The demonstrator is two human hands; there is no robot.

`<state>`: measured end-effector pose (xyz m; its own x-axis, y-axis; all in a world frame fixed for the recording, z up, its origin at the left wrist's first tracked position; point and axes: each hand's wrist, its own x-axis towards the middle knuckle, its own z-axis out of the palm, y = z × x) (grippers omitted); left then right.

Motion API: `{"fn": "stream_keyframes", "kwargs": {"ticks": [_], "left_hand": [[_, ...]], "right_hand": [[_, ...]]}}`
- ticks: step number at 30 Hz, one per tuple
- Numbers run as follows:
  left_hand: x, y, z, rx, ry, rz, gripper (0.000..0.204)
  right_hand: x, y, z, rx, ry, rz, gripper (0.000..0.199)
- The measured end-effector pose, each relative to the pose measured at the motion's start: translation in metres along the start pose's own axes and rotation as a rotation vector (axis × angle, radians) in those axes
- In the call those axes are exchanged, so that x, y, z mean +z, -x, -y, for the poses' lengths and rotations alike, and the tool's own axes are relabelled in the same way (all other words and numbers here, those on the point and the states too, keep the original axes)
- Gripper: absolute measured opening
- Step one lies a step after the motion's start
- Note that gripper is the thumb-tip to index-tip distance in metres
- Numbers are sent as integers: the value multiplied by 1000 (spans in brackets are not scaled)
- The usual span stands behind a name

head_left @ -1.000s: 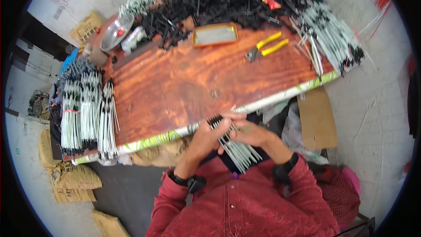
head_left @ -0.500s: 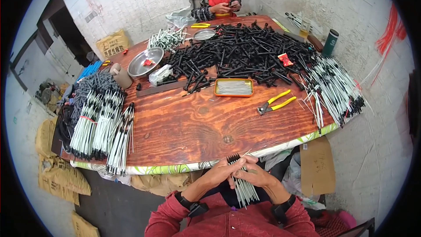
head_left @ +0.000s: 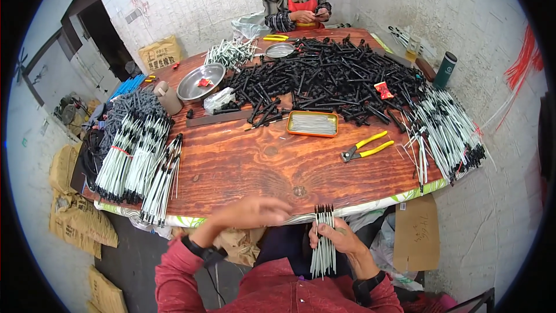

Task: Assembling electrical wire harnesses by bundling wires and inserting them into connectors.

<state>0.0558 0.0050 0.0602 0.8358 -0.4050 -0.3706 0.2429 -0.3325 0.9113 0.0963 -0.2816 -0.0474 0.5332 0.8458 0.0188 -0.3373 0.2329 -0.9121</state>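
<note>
Fingers (head_left: 313,235) of the right hand (head_left: 344,239) are curled around a bunch of white rods (head_left: 322,258), held by the table's near edge with the black tips pointed away from the body. Left of it, well apart from the rods, the left hand (head_left: 246,213) is extended, its blurred fingers outstretched. Handwriting is borne by a brown cardboard panel (head_left: 417,237) below the table (head_left: 231,177) at right. On the reddish wood, yellow-handled cutting pliers (head_left: 375,150) are laid near an orange-rimmed tray (head_left: 313,134) filled with thin metal pins (head_left: 311,122). Both sides are stacked with more black-tipped rods, in bundles (head_left: 136,165) at left and a pile (head_left: 446,130) at right. Beyond, a red packet (head_left: 383,90), its print too small to be made out, is set on heaped black plastic pieces (head_left: 324,75). A dark green flask (head_left: 445,71) is marked with a pale emblem. Dark characters are printed on a brown sack (head_left: 161,52) at far left. Across the table, something small is held by a person (head_left: 301,6) in a red apron.
</note>
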Motion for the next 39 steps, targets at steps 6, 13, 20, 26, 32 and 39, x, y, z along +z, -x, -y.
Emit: {"fn": "stream_keyframes", "kwargs": {"ticks": [6, 13, 20, 26, 32, 39], "left_hand": [[-118, -81, -9, 181, -774, -796, 33], [-153, -149, 13, 259, -1043, -864, 23], [-160, -148, -6, 277, -1118, -744, 23], [-157, -214, -43, 396, -1066, -770, 25], [-152, -277, -52, 380, -1030, -544, 24], [-140, -256, -63, 342, -1168, -523, 24]], "right_hand": [[-2, 7, 3, 52, -10, -101, 40], [-22, 22, 3, 48, -42, -193, 49], [-34, 25, 1, -10, -108, -114, 36], [-35, 26, -3, 1, -170, -114, 32], [-41, 28, -1, -18, -160, -113, 39], [-49, 33, 0, -42, -181, -102, 33]]}}
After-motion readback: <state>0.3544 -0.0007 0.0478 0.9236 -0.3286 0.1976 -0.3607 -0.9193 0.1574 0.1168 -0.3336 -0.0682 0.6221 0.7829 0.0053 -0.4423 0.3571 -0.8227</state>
